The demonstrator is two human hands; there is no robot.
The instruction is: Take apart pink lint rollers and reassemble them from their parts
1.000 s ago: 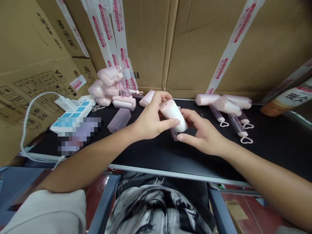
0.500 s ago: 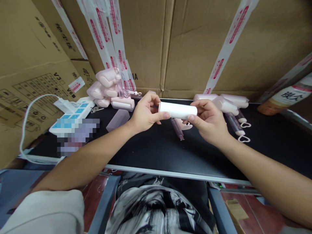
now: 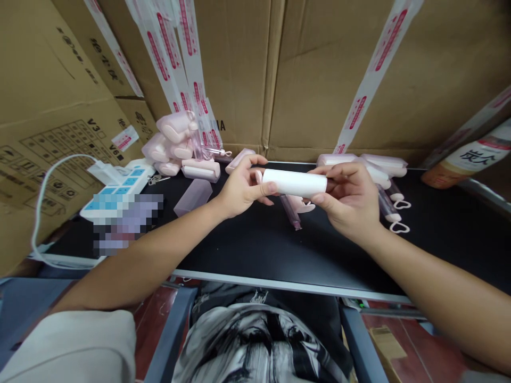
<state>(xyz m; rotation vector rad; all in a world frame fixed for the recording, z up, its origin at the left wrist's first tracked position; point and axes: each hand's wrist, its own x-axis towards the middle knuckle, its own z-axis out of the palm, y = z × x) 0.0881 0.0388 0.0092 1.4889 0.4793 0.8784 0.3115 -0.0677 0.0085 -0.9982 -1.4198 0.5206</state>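
Note:
Above the black table, a white lint roller roll (image 3: pixel 294 182) lies almost level between my two hands. My left hand (image 3: pixel 244 186) pinches its left end, where a small pale pink end piece (image 3: pixel 259 176) sticks out. The right end is gripped by the thumb and fingers of my right hand (image 3: pixel 351 197). Below the roll, a clear purplish handle (image 3: pixel 291 214) rests on the table beside a pale pink part (image 3: pixel 302 204), both partly covered by the roll and my fingers.
Pink-cased lint rollers (image 3: pixel 171 143) are piled at the back left, near an empty-looking translucent cover (image 3: pixel 194 197) and a power strip (image 3: pixel 120 189). More cased rollers (image 3: pixel 383 164) and heart-looped handles (image 3: pixel 389 207) lie right. A bottle (image 3: pixel 467 159) leans by the cardboard wall (image 3: pixel 319 80).
The white roll has shifted slightly right with my right hand, and the pink end piece now shows at its left end. My left-hand fingers have spread a little.

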